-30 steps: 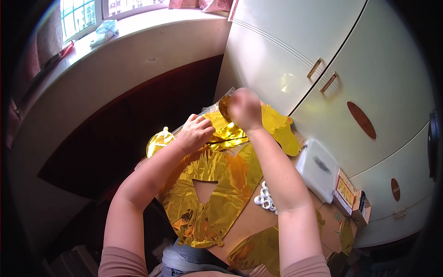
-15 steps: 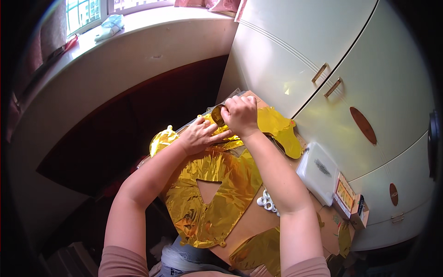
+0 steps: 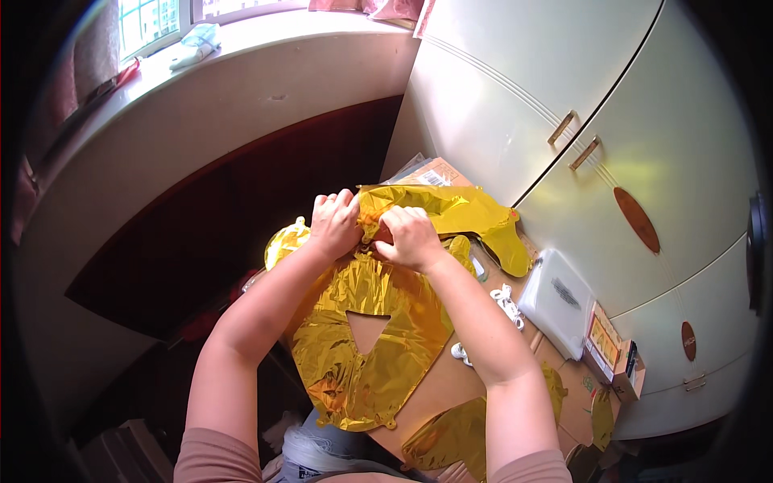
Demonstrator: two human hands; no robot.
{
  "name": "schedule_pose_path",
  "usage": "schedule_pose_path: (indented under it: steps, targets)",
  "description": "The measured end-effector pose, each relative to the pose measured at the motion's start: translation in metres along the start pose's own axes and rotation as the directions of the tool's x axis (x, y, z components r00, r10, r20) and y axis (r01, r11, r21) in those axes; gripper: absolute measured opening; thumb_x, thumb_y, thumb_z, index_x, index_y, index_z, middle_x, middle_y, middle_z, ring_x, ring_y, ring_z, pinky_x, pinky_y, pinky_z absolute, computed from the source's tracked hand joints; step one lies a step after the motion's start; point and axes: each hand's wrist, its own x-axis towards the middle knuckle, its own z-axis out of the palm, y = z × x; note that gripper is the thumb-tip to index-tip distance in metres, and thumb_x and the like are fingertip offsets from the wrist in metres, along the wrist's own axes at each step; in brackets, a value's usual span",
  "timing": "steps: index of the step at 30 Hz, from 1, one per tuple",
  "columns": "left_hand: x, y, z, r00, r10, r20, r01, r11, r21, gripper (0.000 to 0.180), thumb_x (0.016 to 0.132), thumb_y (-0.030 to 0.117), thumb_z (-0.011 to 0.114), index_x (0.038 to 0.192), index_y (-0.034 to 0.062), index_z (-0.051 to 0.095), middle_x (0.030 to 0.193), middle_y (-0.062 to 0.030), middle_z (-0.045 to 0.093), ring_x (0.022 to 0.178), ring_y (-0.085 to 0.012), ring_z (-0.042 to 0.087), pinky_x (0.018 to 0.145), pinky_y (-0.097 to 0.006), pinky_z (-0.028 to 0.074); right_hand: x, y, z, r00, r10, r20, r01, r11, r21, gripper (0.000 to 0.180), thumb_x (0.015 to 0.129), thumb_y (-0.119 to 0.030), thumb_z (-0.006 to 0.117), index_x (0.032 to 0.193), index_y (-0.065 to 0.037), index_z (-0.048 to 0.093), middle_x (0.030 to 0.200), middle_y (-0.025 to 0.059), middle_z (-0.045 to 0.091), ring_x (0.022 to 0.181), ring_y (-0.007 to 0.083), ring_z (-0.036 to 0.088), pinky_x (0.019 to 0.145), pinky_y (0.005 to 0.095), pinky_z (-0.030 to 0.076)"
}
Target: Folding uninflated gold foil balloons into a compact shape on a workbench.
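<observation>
A flat gold foil balloon (image 3: 386, 298) with a triangular hole lies on the brown cardboard surface in front of me. Beyond it, a second gold foil balloon (image 3: 475, 209) is partly raised and creased. My left hand (image 3: 336, 224) has its fingers bent over the left end of this far foil. Close by on the right, my right hand (image 3: 409, 237) pinches the same foil from its near side. The fingers hide the exact spot they grip. A rounded gold foil piece (image 3: 287, 240) pokes out left of my left wrist.
More gold foil (image 3: 447, 435) lies beneath my right forearm. White cord (image 3: 507, 306) sits beside a clear plastic case (image 3: 555, 294), with a small carton (image 3: 605, 342) nearer. Pale wardrobe doors (image 3: 612, 185) border the right. A dark red panel (image 3: 241, 193) stands at the left.
My left hand has shifted up and my right hand down, so they now work side by side. The far foil's left end is lifted and spread, and more white cord shows.
</observation>
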Motion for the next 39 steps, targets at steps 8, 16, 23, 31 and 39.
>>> schedule_pose_path:
  steps: [8, 16, 23, 31, 39]
  targets:
    - [0.008, 0.000, -0.003, 0.995, 0.089, -0.043, -0.096, 0.979, -0.180, 0.006, 0.072, 0.017, 0.074, 0.077, 0.0137, 0.073, 0.093, -0.0016, 0.061, 0.087, -0.0220, 0.060, 0.082, -0.039, 0.042, -0.005, -0.011, 0.012, 0.962, 0.123, -0.243, -0.134, 0.991, -0.029, 0.050, 0.069, -0.027, 0.081, 0.110, -0.007, 0.061, 0.105, 0.0112, 0.061, 0.100, 0.0309, 0.060, 0.093, 0.0436, 0.046]
    - [0.039, 0.017, -0.004, 1.000, -0.030, -0.007, 0.027, 0.975, -0.220, 0.011, 0.073, 0.020, 0.076, 0.084, 0.0174, 0.074, 0.100, 0.0014, 0.063, 0.097, -0.0201, 0.059, 0.089, -0.038, 0.040, -0.009, 0.014, 0.024, 0.943, 0.175, -0.284, -0.223, 0.963, -0.149, 0.022, 0.073, -0.014, 0.074, 0.092, -0.010, 0.063, 0.092, 0.0077, 0.064, 0.090, 0.0298, 0.064, 0.084, 0.0424, 0.046]
    - [0.036, 0.037, 0.001, 0.962, -0.105, -0.252, -0.002, 0.921, -0.390, 0.028, 0.075, 0.011, 0.077, 0.095, 0.0116, 0.058, 0.101, -0.0066, 0.057, 0.094, -0.0286, 0.057, 0.079, -0.040, 0.042, 0.002, 0.034, -0.010, 0.692, 0.582, -0.428, -0.534, 0.811, 0.239, 0.020, 0.084, -0.021, 0.073, 0.074, -0.005, 0.067, 0.078, 0.0156, 0.069, 0.074, 0.0354, 0.067, 0.072, 0.0465, 0.052]
    - [0.066, 0.056, 0.073, 0.913, 0.273, 0.304, -0.152, 0.918, -0.367, 0.031, 0.089, 0.030, 0.066, 0.116, 0.0144, 0.066, 0.121, -0.0130, 0.061, 0.127, -0.0349, 0.049, 0.110, -0.048, 0.036, -0.002, 0.107, -0.075, 0.554, 0.754, -0.353, -0.678, 0.654, 0.335, 0.038, 0.082, -0.033, 0.078, 0.072, 0.002, 0.068, 0.073, 0.0235, 0.068, 0.072, 0.0410, 0.068, 0.069, 0.0468, 0.053]
    - [0.054, 0.066, 0.086, 0.876, 0.176, 0.450, 0.028, 0.911, -0.411, 0.038, 0.094, 0.032, 0.059, 0.128, 0.0157, 0.063, 0.138, -0.0163, 0.052, 0.137, -0.0359, 0.041, 0.117, -0.048, 0.027, -0.022, 0.142, -0.151, 0.422, 0.798, -0.431, -0.710, 0.586, 0.389, 0.033, 0.084, -0.033, 0.076, 0.082, 0.000, 0.073, 0.079, 0.0206, 0.072, 0.075, 0.0359, 0.071, 0.072, 0.0440, 0.054]
